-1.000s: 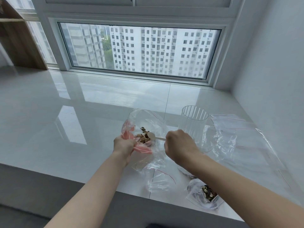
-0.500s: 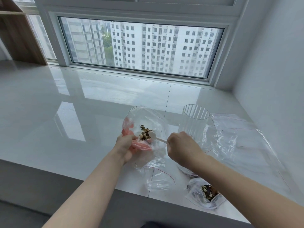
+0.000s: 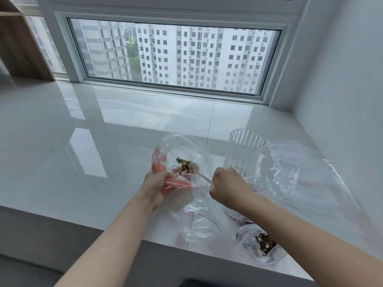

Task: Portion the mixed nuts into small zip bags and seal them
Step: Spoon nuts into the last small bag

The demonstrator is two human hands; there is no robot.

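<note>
The left hand (image 3: 157, 184) grips the zip bag (image 3: 182, 162) by its mouth (held open, likely to catch nuts) while the right hand (image 3: 229, 186) clasps the spoon (image 3: 199, 172), tipping nuts (image 3: 184, 165) in

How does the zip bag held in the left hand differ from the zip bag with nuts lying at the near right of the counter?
The held bag is up off the counter, gripped by the left hand; the lying bag rests on it untouched. The held bag gapes open with a spoon of nuts in its mouth, held by the right hand; the lying bag sits slumped, nuts settled inside. Both are clear plastic.
</note>
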